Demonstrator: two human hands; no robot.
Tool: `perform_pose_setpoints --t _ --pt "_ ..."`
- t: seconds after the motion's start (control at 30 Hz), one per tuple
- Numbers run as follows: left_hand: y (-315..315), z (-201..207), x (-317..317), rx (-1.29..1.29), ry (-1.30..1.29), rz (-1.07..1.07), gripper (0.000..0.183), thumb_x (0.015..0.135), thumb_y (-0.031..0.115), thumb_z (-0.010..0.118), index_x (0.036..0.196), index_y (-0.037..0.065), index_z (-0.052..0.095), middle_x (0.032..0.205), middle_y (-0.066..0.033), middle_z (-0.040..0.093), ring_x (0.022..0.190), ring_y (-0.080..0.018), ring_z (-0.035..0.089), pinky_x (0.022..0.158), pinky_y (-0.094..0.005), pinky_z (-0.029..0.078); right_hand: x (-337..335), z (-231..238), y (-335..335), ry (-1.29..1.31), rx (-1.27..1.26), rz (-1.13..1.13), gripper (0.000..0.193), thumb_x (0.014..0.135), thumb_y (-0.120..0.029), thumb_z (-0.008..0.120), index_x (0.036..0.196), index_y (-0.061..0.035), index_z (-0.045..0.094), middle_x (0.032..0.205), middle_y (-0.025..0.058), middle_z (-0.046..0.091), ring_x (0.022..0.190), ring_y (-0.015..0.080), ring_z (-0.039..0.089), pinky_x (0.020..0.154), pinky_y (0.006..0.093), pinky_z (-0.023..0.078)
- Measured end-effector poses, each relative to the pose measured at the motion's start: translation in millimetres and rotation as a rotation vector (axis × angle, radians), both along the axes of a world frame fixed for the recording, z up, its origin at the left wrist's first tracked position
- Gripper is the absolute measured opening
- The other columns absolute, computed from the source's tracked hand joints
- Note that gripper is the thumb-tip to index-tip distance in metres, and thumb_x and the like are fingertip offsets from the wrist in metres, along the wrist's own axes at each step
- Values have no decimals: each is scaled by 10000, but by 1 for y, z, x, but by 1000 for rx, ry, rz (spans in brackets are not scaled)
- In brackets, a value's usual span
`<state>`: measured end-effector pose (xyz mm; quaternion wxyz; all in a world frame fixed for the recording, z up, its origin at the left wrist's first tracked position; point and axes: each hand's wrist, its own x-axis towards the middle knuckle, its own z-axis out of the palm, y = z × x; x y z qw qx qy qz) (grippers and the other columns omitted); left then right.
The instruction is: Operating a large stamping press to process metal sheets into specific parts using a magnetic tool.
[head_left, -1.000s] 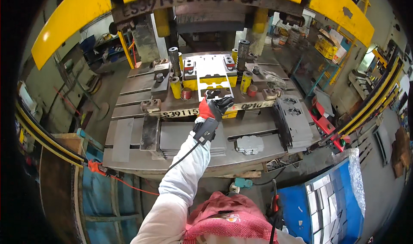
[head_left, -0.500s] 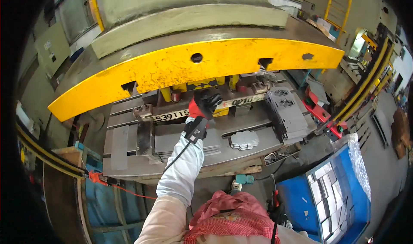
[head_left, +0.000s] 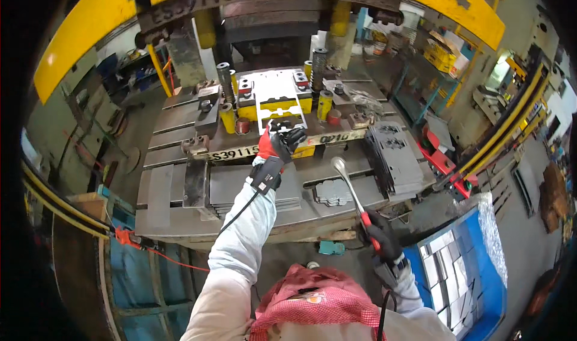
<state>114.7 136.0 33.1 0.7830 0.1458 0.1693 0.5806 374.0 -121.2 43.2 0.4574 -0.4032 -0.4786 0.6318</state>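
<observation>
My left hand (head_left: pixel 280 143), in a red and black glove with a small black box (head_left: pixel 265 174) strapped at the wrist, reaches to the front of the press's lower die (head_left: pixel 245 114). Its fingers look loosely curled and apart; whether they touch anything is unclear. Just beyond them, a bright cut-out metal sheet (head_left: pixel 275 87) lies on the die. My right hand (head_left: pixel 383 237), in a dark glove, is closed round the red handle of a long rod tool with a round metal head (head_left: pixel 347 179). That head is over the press bed, near a small stack of shaped metal plates (head_left: pixel 333 192).
Flat metal sheets (head_left: pixel 249 182) are stacked on the bed at left, and cut plates (head_left: pixel 393 155) at right. Guide posts (head_left: pixel 226 84) surround the die. Overhead hangs the yellow press ram (head_left: pixel 90 43). A blue bin (head_left: pixel 496 269) with metal pieces stands at lower right.
The yellow ram has risen, uncovering the die and the sheet on it. My right hand has come up and forward with the rod tool. The left hand has barely moved.
</observation>
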Motion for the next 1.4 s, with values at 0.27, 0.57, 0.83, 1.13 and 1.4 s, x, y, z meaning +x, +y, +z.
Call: perform_pose_setpoints --t 0.27,0.57,0.83,1.13,1.4 --pt "-18 10 -7 23 255 39 420 844 446 457 944 39 492 822 -158 584 694 -253 591 668 -382 516 -69 67 266 -138 177 145 378 830 -352 473 1030 -37 529 803 15 571 642 90 524 570 229 421" --pt "-27 -13 -46 637 1221 568 328 854 272 459 1112 75 503 952 -132 598 821 -270 599 700 -375 505 -88 47 278 95 334 91 414 815 -330 505 1105 -37 464 856 95 586 624 111 539 534 230 423" --pt "-197 -42 -128 18 741 360 391 795 234 540 1132 41 498 991 -111 579 847 -214 554 687 -327 448 54 -37 94 110 -80 102 688 686 -404 611 1204 1 410 819 81 573 557 105 501 489 222 404" --pt "-442 -91 -322 -461 909 1250 406 824 243 501 1179 49 454 1112 -103 514 986 -214 486 821 -341 380 75 -87 31 24 -336 62 555 783 -364 562 1185 -6 425 834 84 589 512 82 479 438 205 367" --pt "-514 -102 -401 -458 1309 1626 420 851 250 465 1220 57 415 1219 -95 455 1109 -215 426 940 -353 320 62 -86 36 78 -281 33 484 797 -266 559 1195 -29 417 827 75 568 519 87 480 440 212 374"
